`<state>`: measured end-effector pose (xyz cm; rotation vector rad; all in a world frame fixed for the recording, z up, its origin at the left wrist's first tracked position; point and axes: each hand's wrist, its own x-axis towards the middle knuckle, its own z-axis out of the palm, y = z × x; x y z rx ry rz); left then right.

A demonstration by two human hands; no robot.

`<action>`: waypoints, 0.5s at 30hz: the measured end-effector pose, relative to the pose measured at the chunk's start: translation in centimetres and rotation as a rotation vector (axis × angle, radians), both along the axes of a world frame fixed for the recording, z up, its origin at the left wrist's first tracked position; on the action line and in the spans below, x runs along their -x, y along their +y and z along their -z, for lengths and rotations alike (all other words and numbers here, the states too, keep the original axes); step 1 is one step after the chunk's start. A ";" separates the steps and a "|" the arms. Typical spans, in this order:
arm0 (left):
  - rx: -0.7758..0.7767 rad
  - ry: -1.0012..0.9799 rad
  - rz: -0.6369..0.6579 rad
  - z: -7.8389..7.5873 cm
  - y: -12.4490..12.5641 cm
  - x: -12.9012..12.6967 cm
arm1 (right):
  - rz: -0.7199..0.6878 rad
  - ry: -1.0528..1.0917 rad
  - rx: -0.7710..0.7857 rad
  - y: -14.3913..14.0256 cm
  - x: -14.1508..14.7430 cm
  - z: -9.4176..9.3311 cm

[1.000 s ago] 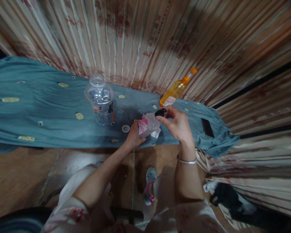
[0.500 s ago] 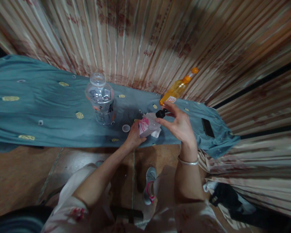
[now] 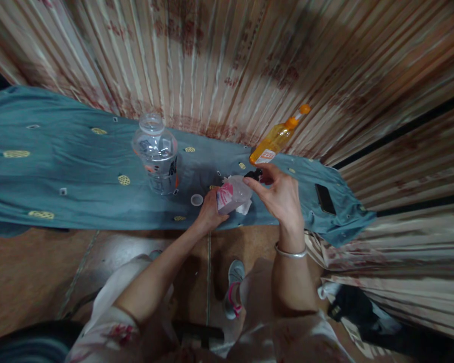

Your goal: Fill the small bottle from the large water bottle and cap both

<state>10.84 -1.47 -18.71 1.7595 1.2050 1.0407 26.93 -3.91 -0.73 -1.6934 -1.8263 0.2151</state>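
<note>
Black cap (image 3: 253, 174), one, sits pinched between the right hand's (image 3: 283, 194) thumb and fingers, by the upper end of one tilted pink-labelled bottle (image 3: 232, 194). The left hand's (image 3: 209, 213) fingers wrap this bottle near the cloth's (image 3: 79, 186) front edge. Around: one white lid (image 3: 196, 200), one clear bottle (image 3: 161, 164), one amber bottle (image 3: 274, 142), one phone (image 3: 325, 198). Cloth stretches widely left of the clear bottle.

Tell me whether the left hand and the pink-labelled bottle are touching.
Touching: the head view shows the left hand clasping the bottle around its lower end.
</note>
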 end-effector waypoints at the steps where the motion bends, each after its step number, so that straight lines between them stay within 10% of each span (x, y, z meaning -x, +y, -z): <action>1: -0.003 0.000 -0.003 0.0 0.0 0.0 | 0.007 0.001 -0.009 0.0 0.0 0.0; 15: -0.015 -0.016 0.002 -0.1 -0.1 0.2 | -0.163 0.123 0.022 0.2 0.0 0.4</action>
